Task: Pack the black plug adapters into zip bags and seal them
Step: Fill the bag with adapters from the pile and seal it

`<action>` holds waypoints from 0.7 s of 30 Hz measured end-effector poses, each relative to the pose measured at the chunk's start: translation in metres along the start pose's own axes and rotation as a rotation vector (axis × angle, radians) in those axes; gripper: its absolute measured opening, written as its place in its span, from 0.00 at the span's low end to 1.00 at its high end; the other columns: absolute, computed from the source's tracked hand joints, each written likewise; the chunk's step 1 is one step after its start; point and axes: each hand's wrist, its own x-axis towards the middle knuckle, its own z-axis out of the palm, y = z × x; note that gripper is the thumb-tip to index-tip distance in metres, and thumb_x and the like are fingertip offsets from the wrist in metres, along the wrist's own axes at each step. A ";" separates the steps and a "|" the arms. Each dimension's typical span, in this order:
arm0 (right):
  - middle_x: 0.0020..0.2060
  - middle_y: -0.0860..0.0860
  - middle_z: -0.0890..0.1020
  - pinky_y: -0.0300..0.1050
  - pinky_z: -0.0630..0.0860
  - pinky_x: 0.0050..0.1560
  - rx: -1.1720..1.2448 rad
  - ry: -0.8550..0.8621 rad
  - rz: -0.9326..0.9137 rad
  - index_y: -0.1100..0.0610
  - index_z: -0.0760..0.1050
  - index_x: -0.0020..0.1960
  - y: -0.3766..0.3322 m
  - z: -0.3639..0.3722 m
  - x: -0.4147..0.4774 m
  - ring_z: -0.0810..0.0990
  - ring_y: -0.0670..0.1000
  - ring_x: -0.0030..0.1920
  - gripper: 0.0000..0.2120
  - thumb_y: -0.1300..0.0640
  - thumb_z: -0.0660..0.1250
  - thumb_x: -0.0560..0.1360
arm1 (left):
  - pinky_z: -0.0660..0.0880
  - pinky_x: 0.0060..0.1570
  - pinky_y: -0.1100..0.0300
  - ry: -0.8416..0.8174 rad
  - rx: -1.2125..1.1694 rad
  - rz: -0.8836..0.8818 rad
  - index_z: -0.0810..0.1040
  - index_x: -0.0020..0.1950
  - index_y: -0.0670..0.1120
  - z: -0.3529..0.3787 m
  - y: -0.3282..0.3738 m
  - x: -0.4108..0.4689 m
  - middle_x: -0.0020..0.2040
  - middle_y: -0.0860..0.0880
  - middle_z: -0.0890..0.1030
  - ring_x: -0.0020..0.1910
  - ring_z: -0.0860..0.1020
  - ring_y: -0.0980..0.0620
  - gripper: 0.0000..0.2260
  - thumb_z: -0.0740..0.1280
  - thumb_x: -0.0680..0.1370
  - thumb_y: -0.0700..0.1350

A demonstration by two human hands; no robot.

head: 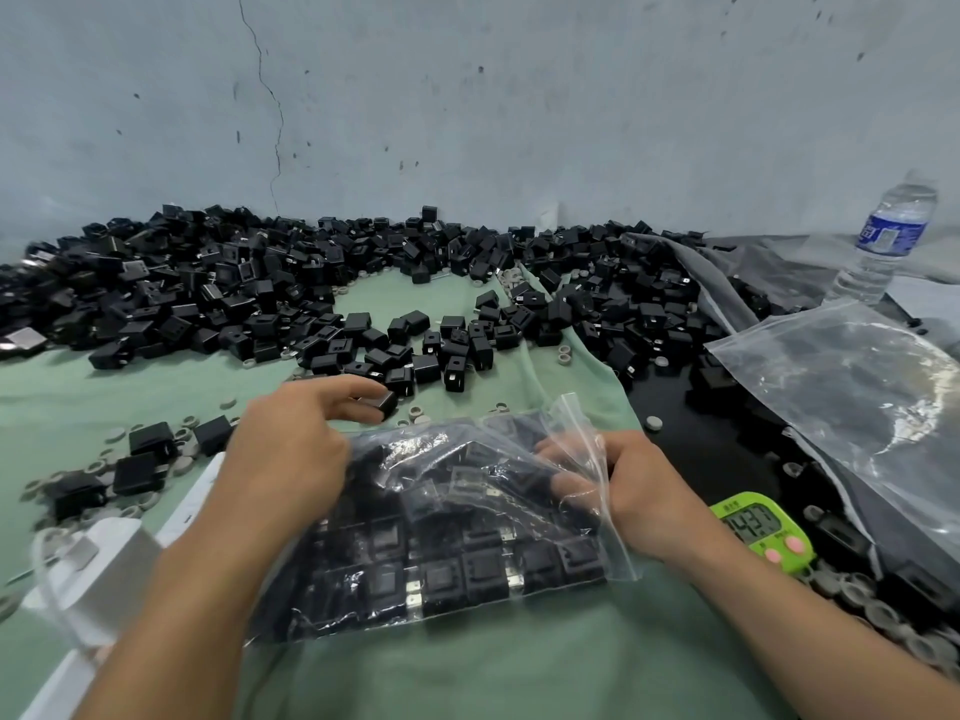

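A clear zip bag lies on the green cloth in front of me, holding several black plug adapters in rows. My left hand reaches past the bag's far left corner and pinches a single black adapter between thumb and fingers. My right hand grips the bag's open mouth edge at its right side, fingers tucked inside the plastic. A large heap of loose black adapters spreads across the back of the table.
A stack of empty zip bags lies at the right. A green timer sits by my right wrist, a water bottle at far right, white objects at near left. Small grey rings are scattered around.
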 end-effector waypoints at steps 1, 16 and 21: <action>0.43 0.45 0.87 0.51 0.85 0.44 -0.001 0.001 -0.004 0.42 0.85 0.48 0.000 0.000 0.000 0.87 0.48 0.39 0.05 0.53 0.74 0.76 | 0.70 0.28 0.67 -0.009 -0.031 -0.016 0.82 0.58 0.60 -0.004 -0.003 0.001 0.45 0.65 0.84 0.33 0.80 0.61 0.32 0.60 0.71 0.25; 0.43 0.42 0.87 0.52 0.85 0.45 -0.056 0.015 -0.018 0.40 0.85 0.47 -0.004 0.000 -0.002 0.86 0.46 0.40 0.07 0.53 0.74 0.76 | 0.75 0.56 0.63 -0.166 -0.059 0.158 0.74 0.65 0.66 0.002 -0.006 -0.003 0.60 0.67 0.78 0.60 0.78 0.62 0.37 0.56 0.72 0.27; 0.42 0.39 0.86 0.50 0.84 0.44 -0.054 0.017 -0.012 0.38 0.85 0.46 -0.006 0.000 -0.002 0.85 0.43 0.39 0.07 0.52 0.75 0.75 | 0.80 0.36 0.61 -0.304 0.161 0.102 0.80 0.60 0.69 0.004 -0.007 -0.005 0.59 0.60 0.81 0.41 0.82 0.58 0.31 0.57 0.77 0.34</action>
